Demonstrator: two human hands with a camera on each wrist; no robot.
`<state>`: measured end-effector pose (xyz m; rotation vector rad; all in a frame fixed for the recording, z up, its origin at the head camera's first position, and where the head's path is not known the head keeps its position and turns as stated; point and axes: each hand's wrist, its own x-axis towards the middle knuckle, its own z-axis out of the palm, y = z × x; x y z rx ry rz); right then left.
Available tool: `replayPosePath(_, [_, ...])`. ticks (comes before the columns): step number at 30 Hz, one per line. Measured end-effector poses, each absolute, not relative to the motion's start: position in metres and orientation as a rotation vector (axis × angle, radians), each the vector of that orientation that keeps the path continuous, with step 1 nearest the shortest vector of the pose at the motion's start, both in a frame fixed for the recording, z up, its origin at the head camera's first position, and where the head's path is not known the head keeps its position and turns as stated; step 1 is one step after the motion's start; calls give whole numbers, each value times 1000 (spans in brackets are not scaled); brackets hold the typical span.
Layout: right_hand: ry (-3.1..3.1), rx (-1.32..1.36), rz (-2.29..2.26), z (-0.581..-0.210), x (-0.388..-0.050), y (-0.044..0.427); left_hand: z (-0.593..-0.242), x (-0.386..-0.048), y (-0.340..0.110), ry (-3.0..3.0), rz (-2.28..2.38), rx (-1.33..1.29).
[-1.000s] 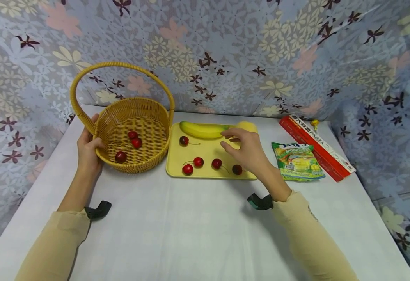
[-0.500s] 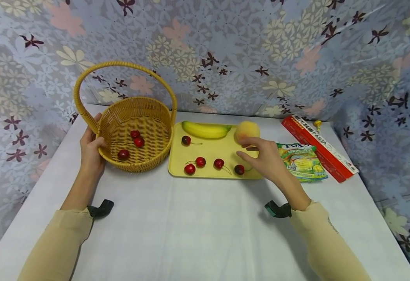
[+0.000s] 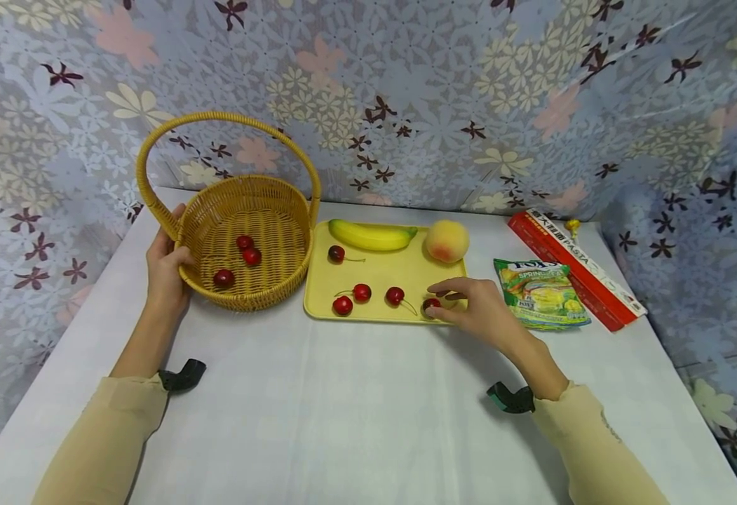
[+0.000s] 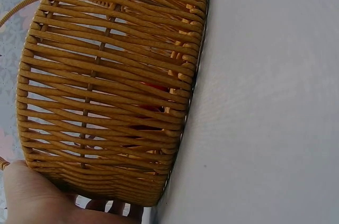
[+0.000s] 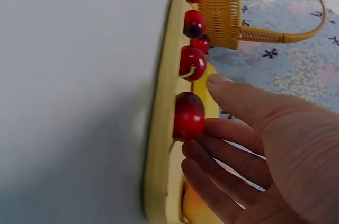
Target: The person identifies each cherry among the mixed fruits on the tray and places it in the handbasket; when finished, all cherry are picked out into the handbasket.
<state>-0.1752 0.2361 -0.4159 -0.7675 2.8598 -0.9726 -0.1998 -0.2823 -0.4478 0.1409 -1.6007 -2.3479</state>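
Observation:
My left hand point(image 3: 167, 270) grips the left side of a yellow wicker basket point(image 3: 267, 294), thumb over the rim and fingers along the outside wall. Several red cherries lie inside the basket, one of them a dark red cherry point(image 3: 224, 278). My right hand point(image 3: 478, 305) is low over the right front of a yellow tray point(image 3: 381, 273), its thumb and fingers apart around a dark red cherry point(image 5: 189, 116). In the right wrist view the thumb stands clear of this cherry, and the fingertips are right beside it; whether they touch it I cannot tell.
On the tray also lie a banana point(image 3: 373, 236), a peach point(image 3: 447, 241) and several other cherries, including a stemmed one point(image 3: 395, 296). Right of it are a green snack packet point(image 3: 541, 294) and a red pasta box point(image 3: 576, 270). Floral cloth point(image 3: 431, 91) rises behind the white table.
My right hand has moved from over the banana, right past the peach, then down towards the front right cherry. The left hand stays on the basket; the view has shifted slightly.

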Motion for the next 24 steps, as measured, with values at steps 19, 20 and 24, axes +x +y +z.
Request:
replayPosePath(19, [2902,-834,-1067,-402,-187,219,-445,-199,-281,-1601,-2347,145])
replayPosePath(20, [2907,-836,-1083,-399,-189,215,-445,-199,-282,-1601,-2347,146])
replayPosePath(24, [2917,-861,-1166,-388,-197,199,-445,-199,-281,-1600,-2345,142])
